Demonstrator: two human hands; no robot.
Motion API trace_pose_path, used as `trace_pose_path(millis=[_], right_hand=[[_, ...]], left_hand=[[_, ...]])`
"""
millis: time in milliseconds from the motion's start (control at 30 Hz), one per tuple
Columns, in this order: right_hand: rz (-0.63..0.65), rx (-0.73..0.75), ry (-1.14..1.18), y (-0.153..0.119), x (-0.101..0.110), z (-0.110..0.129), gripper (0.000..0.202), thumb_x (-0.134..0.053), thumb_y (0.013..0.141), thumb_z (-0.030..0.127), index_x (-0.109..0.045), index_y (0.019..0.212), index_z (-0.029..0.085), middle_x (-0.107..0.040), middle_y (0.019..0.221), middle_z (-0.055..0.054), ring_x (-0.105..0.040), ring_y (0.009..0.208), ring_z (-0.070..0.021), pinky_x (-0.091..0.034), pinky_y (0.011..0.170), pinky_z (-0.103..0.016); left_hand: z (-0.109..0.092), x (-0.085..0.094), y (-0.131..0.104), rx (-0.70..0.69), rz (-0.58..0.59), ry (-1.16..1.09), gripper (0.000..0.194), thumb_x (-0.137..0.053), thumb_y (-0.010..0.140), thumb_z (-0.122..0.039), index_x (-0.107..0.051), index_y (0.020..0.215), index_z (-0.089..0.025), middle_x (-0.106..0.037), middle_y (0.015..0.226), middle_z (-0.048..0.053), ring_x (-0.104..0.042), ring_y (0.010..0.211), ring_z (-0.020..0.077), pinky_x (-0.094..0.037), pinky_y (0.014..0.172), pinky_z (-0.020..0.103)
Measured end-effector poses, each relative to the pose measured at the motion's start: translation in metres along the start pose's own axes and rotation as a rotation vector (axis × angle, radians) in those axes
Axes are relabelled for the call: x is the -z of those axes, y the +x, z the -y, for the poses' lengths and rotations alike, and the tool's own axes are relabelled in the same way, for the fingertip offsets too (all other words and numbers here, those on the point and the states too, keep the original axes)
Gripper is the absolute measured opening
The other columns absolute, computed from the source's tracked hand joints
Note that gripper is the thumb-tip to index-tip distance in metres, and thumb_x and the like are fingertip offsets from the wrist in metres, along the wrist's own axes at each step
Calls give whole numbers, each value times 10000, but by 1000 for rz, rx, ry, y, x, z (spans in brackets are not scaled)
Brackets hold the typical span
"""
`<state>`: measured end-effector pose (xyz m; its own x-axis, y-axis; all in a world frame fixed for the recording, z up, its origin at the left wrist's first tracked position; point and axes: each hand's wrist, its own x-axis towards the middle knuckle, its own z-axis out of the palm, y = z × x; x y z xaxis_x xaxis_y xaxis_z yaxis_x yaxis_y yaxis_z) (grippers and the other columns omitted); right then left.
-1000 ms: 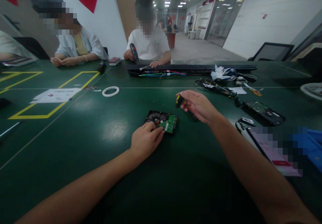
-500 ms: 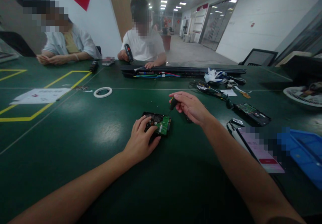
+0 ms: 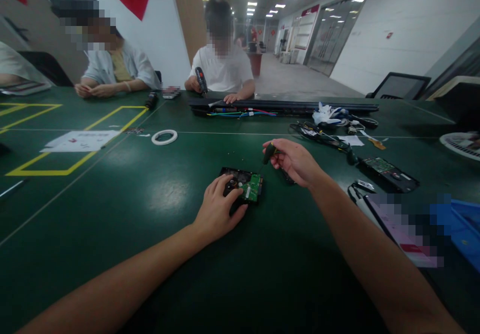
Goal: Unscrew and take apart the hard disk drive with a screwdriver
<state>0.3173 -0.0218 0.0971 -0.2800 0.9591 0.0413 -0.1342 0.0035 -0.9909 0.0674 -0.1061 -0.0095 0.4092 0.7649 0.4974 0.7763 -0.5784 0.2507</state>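
Observation:
A hard drive [image 3: 252, 188] lies on the green table with its green circuit board facing up. My left hand [image 3: 219, 201] grips it from the left, fingers over the top and thumb along the near side. In my right hand [image 3: 294, 160], a screwdriver [image 3: 268, 153] with a dark, yellow-marked handle is pinched between thumb and fingers. Its thin shaft points down at the board's far right corner; whether the tip sits in a screw is too small to tell. Partly behind my right hand lies a dark flat object [image 3: 288, 176].
Another hard drive [image 3: 388, 174] lies to the right, near a phone-like device [image 3: 405, 229] and a blue tray [image 3: 467, 229]. Cables [image 3: 318, 136] and a tape roll [image 3: 164, 137] lie farther back. Across the table, a person holds a power screwdriver [image 3: 201, 80] by a long black rail [image 3: 285, 106].
The whole view has shifted, so everything appears farther right. My left hand stays on the hard drive, and my right hand keeps the screwdriver at the same corner.

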Motion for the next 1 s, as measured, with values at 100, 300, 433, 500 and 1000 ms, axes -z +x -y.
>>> trace_pose_path(millis=[100,300,433,500,1000], right_hand=[[-6,-12,2,0,1,1,219,-695,899,372,-763,976,178,-729,992,-91,-547,700,-136,-408,587,-288],[39,-26,-1,-3,-2,4,193,-701,889,354,-710,950,171,-760,1041,-116,-558,677,-140,-421,582,-291],[33,-55,26,-3,-6,5,191,-710,879,352,-714,978,189,-749,984,-95,-547,660,-137,-401,545,-280],[27,-72,35,-3,-6,6,217,-707,877,360,-732,1019,198,-739,974,-88,-534,649,-135,-400,529,-280],[61,-76,79,-5,-9,5,221,-704,923,408,-706,1051,228,-757,1077,-90,-545,667,-136,-419,547,-287]], left_hand=[[-3,1,-1,4,-5,-5,375,-704,932,-382,-662,1273,-233,-433,1533,150,-409,1430,405,-445,1120,641],[-3,0,-2,6,-5,-26,379,-718,916,-359,-676,1269,-229,-453,1525,149,-406,1439,398,-413,1152,635],[-3,0,-2,6,2,-9,371,-707,920,-348,-674,1268,-223,-462,1513,154,-399,1444,400,-409,1149,645],[-3,0,-2,3,3,-4,369,-705,921,-345,-671,1268,-224,-468,1505,153,-398,1444,399,-410,1145,650],[-1,-1,-1,-7,-19,-12,313,-659,946,-252,-671,1259,-251,-478,1498,139,-406,1442,389,-448,1115,655]])
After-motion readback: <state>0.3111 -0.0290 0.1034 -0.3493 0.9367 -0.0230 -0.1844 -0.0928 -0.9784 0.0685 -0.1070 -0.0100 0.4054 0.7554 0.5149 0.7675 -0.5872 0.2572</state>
